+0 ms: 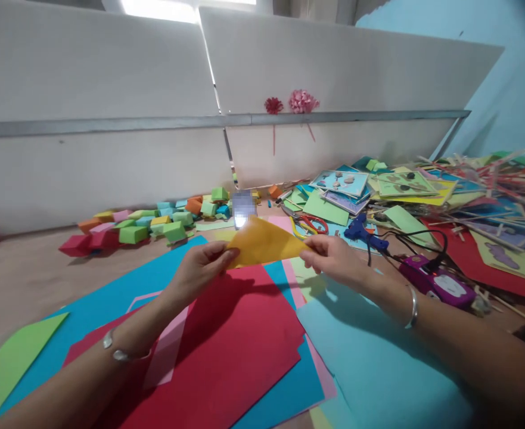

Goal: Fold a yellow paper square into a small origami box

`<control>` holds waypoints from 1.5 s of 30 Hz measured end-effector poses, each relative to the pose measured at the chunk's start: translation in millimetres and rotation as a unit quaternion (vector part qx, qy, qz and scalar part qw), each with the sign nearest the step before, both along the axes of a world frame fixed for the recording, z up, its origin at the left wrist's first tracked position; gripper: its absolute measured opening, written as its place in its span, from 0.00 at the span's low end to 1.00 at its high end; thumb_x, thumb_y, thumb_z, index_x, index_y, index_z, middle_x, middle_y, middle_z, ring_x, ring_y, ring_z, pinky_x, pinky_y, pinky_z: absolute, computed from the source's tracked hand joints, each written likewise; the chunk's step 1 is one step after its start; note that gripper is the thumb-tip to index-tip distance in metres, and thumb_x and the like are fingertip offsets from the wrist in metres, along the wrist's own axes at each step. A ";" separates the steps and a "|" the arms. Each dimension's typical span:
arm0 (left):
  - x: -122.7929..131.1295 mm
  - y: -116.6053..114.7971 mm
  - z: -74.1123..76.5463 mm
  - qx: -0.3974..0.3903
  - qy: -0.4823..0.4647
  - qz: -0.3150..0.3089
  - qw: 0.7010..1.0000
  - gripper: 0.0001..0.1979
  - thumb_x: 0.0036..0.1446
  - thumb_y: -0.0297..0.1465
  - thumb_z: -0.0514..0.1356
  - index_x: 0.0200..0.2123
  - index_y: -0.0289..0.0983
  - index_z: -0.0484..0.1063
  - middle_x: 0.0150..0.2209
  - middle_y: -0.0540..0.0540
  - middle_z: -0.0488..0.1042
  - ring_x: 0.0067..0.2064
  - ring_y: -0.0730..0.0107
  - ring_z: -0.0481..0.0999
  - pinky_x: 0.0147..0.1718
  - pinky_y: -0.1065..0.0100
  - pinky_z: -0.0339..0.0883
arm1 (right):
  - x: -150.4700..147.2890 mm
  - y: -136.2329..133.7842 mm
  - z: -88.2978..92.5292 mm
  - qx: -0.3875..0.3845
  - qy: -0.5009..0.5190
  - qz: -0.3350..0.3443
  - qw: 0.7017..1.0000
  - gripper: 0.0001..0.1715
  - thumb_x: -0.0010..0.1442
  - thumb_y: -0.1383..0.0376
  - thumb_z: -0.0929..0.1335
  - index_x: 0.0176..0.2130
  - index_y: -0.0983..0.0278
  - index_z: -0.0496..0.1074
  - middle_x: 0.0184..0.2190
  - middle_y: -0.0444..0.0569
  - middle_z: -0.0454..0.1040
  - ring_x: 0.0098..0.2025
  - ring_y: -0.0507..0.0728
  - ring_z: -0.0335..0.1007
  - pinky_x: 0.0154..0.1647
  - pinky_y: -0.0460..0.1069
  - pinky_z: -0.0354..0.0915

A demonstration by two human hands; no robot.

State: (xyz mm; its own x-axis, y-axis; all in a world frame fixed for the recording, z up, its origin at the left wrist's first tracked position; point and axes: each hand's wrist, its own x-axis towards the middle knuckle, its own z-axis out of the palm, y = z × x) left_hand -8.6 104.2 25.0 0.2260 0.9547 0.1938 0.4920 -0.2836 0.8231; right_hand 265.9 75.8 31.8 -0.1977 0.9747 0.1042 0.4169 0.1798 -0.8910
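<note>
Pale white panels (110,71) close off the back of the work area, crossed by a grey metal rail (146,123). Before them, large sheets of coloured paper lie overlapped on a brown surface (12,268): a deep blue sheet (110,283), a crimson red sheet (244,333) on top of it, and a light blue sheet (378,357) to the right. Spread flat, they seem kept within easy reach. Behind, a row of multicoloured paper cubes (132,233) sits near the panels, apparently pushed back to leave working room.

Above the red sheet's far edge, the left hand (204,259) and right hand (327,253) each pinch one end of a yellow, roughly triangular paper piece (266,241), thumbs toward the wearer. Gripping opposite ends probably keeps it stretched and steady.

To the right, a purple electrical box (438,283) lies near a blue glue gun (364,233), likely so the cable reaches. Smaller still are red-handled scissors (314,224), just beyond the right hand.
</note>
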 end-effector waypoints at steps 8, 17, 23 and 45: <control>1.4 3.9 -8.2 -0.113 -0.051 -0.029 0.992 0.21 0.48 0.50 0.65 0.22 0.38 0.68 0.18 0.56 0.60 0.20 0.77 0.54 0.19 0.73 0.46 | -0.8 1.2 -10.8 -0.069 0.084 -0.007 0.994 0.06 0.52 0.64 0.67 0.26 0.65 0.71 0.18 0.41 0.70 0.17 0.46 0.58 0.19 0.44 0.53; -3.1 6.2 -16.9 -0.151 -0.087 -0.015 0.985 0.20 0.47 0.49 0.68 0.27 0.37 0.74 0.22 0.53 0.69 0.23 0.75 0.62 0.22 0.73 0.54 | -3.9 4.0 -14.0 -0.129 0.139 -0.037 0.981 0.07 0.45 0.69 0.66 0.29 0.65 0.72 0.13 0.38 0.68 0.14 0.47 0.55 0.15 0.43 0.52; -8.5 11.3 -19.1 -0.195 -0.126 -0.042 0.972 0.19 0.43 0.46 0.72 0.31 0.36 0.78 0.23 0.53 0.72 0.20 0.78 0.61 0.21 0.73 0.58 | -1.3 4.4 -16.5 -0.114 0.151 -0.049 0.981 0.06 0.46 0.70 0.66 0.28 0.65 0.71 0.15 0.39 0.69 0.15 0.46 0.56 0.17 0.43 0.52; -40.3 21.1 0.9 -0.322 0.049 -0.228 0.917 0.14 0.45 0.41 0.72 0.33 0.40 0.80 0.25 0.52 0.74 0.23 0.75 0.67 0.21 0.75 0.57 | -12.7 -17.3 -22.8 -0.150 -0.025 0.113 0.982 0.10 0.55 0.65 0.68 0.24 0.64 0.67 0.16 0.39 0.69 0.16 0.47 0.63 0.15 0.41 0.54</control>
